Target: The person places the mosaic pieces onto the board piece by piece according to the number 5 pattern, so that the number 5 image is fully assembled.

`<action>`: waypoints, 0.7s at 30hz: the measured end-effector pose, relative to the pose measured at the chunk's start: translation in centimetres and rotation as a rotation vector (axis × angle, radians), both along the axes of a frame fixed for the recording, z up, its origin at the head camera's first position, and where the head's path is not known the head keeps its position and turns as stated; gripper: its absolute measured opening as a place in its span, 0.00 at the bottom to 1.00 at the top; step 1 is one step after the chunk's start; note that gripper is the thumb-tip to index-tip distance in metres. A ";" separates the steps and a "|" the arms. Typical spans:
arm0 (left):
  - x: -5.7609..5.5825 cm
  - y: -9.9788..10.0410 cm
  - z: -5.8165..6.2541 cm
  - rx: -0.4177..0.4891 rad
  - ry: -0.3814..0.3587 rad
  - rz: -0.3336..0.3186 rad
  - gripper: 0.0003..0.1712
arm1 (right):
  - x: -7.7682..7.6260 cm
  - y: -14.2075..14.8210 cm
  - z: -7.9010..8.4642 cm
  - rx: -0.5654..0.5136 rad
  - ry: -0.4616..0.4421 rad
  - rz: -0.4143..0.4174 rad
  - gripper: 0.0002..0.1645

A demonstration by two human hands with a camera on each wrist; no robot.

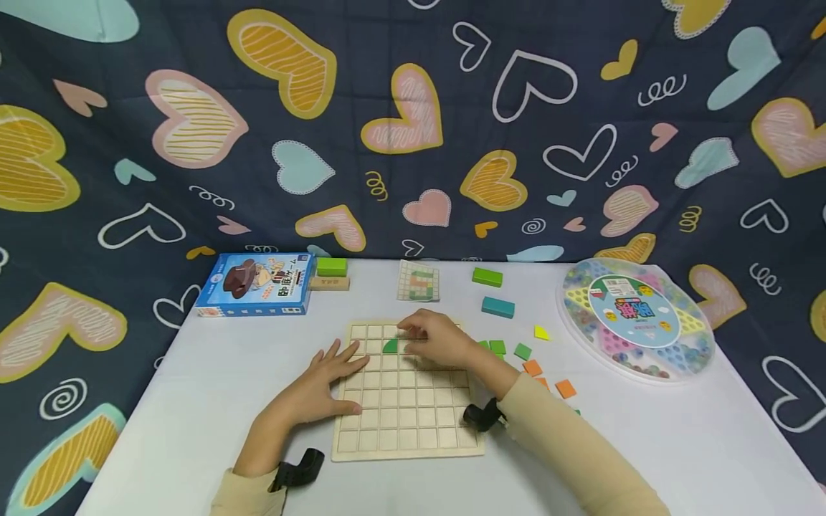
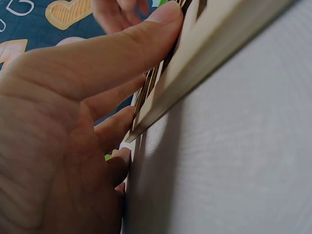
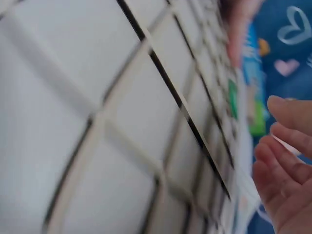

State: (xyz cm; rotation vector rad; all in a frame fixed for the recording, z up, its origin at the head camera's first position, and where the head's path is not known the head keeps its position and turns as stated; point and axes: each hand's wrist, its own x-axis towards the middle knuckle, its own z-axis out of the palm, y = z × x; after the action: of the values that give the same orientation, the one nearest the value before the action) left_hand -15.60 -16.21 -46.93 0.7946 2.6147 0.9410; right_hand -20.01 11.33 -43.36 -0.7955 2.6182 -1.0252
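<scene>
A square wooden grid board (image 1: 408,438) lies on the white table. One green piece with a curved edge (image 1: 390,346) sits in a cell of its second row; it shows as a green patch (image 3: 233,99) in the right wrist view. My left hand (image 1: 323,383) rests with spread fingers on the board's left edge, its thumb (image 2: 112,61) touching the rim. Over the upper part of the board, just right of the green piece, hovers my right hand (image 1: 439,340). Its fingers (image 3: 280,161) are loosely bent and apart from the thumb, with nothing visible between them.
Right of the board lie several small green squares (image 1: 497,347), orange squares (image 1: 566,388) and a yellow piece (image 1: 541,332). Behind are a patterned card (image 1: 418,281), a green block (image 1: 487,276) and a teal block (image 1: 498,307). A blue box (image 1: 254,283) and a round marble game (image 1: 635,319) flank them.
</scene>
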 end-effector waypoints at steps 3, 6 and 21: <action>0.1 -0.3 -0.2 0.013 -0.006 0.007 0.49 | 0.7 3.0 0.6 -0.058 -0.006 -0.071 0.25; 0.0 -0.1 -0.4 0.019 -0.009 0.003 0.50 | 1.8 7.3 0.7 -0.075 0.022 -0.153 0.25; 0.1 -0.2 -0.2 0.022 -0.012 0.002 0.49 | 6.2 19.7 -0.8 0.010 -0.123 -0.317 0.15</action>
State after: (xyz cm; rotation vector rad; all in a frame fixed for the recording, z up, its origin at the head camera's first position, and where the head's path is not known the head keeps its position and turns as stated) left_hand -15.52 -16.39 -47.13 0.7892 2.5994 0.9732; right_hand -13.84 31.06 -44.13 -0.3065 2.6924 -1.0979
